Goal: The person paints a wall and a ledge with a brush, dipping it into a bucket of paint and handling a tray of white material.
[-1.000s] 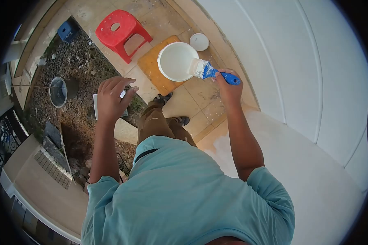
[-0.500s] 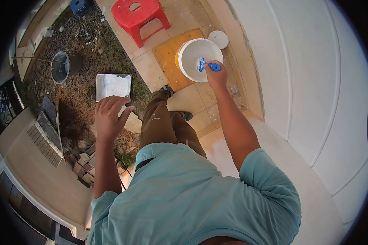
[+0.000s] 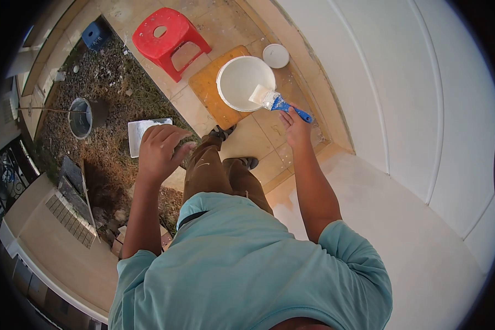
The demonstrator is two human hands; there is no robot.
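Note:
My right hand (image 3: 296, 127) is closed round the blue handle of a paintbrush (image 3: 280, 104). The brush's pale, paint-coated bristles lie over the near right rim of a white bucket (image 3: 223, 94), which stands on an orange board (image 3: 204, 86). Whitish paint smears mark the lower part of the brush. My left hand (image 3: 162, 149) is in front of a white tray (image 3: 135, 143) with white paint in it, and covers part of it. Its thumb stands apart from the bent fingers. Whether those fingers touch the tray I cannot tell.
A red stool (image 3: 168, 41) stands beyond the board, and a round white lid (image 3: 276, 56) lies beside the bucket. On the gravel at left are a round tub (image 3: 80, 119) and a blue stool (image 3: 94, 36). The white wall (image 3: 401, 88) rises at right.
The brush has come up from inside the bucket to its rim, its bristles now pointing left. My left hand has shifted slightly right and covers more of the tray. The view has turned a little.

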